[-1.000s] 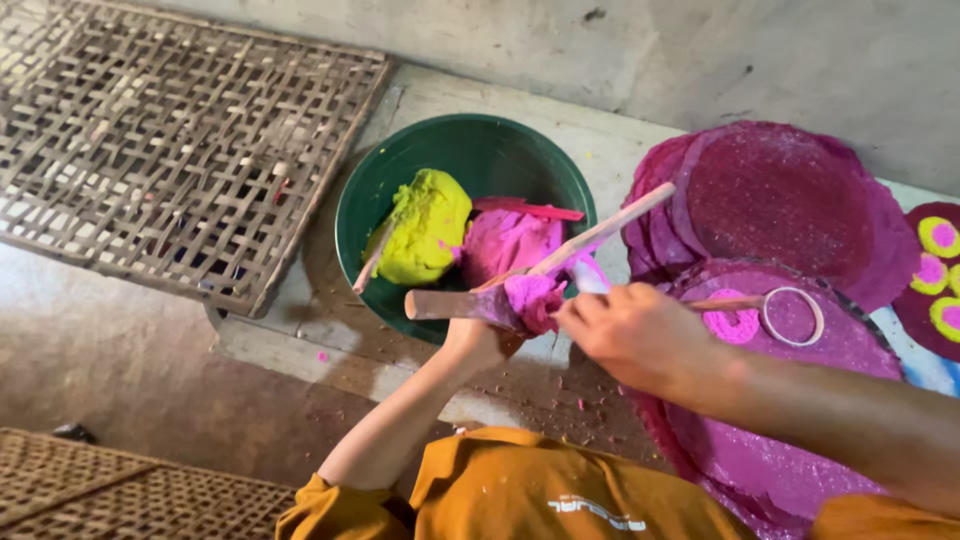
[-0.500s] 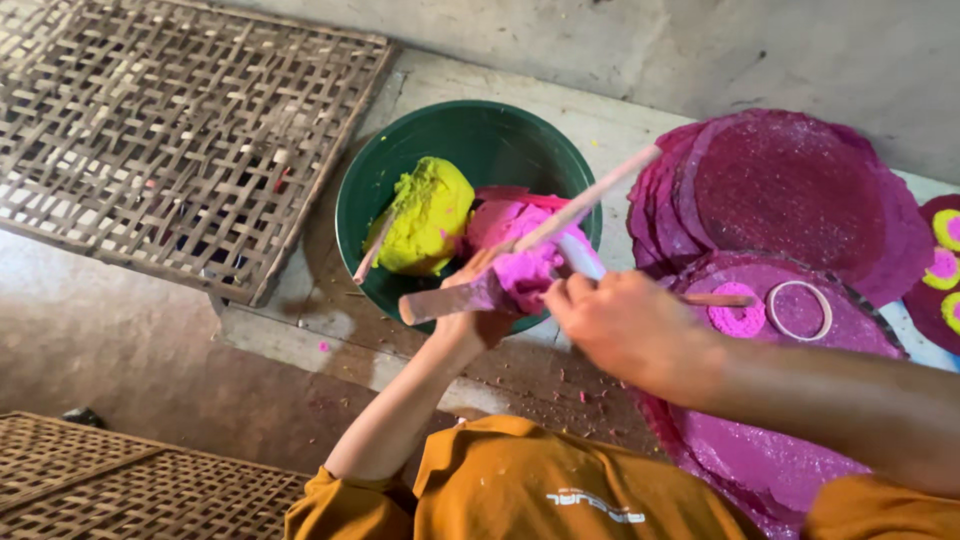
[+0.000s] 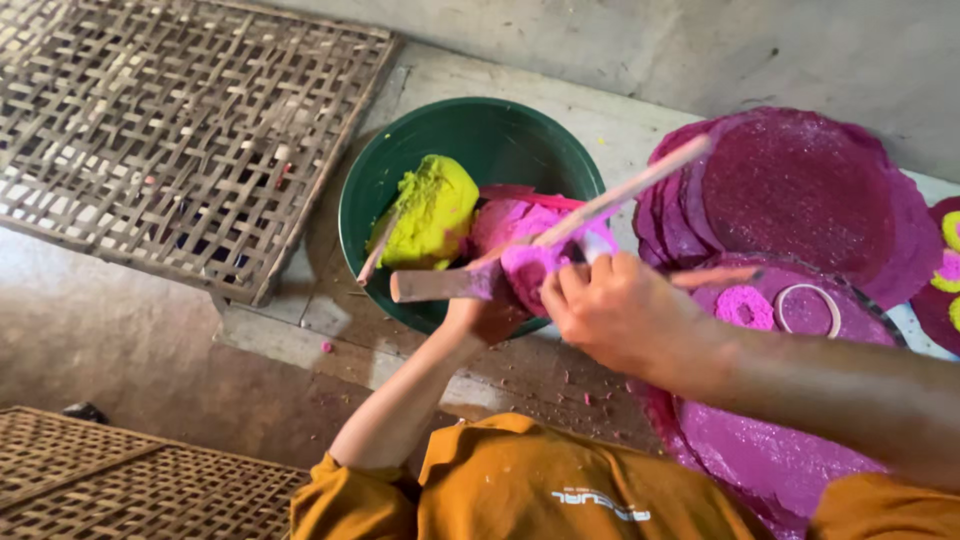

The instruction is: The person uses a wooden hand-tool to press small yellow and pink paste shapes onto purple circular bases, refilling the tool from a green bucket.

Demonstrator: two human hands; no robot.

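Gripping a pink-stained wooden stick in the left hand, a person in an orange shirt works over a green bowl. The fingers of that hand are clenched around the stick's near end, with a lump of pink dough pressed against them. The right hand has its fingers curled around a second, longer stick that slants up and away from the knuckles; its fingertips touch the pink dough. Just beyond the left fingers, inside the bowl, sits a yellow-green dough mound with a small stick leaning on it. Right of the right hand lie stacked magenta discs, one nearer disc carrying a pink dough ring and a thin round cutter ring. Well left of both hands rests a woven bamboo tray.
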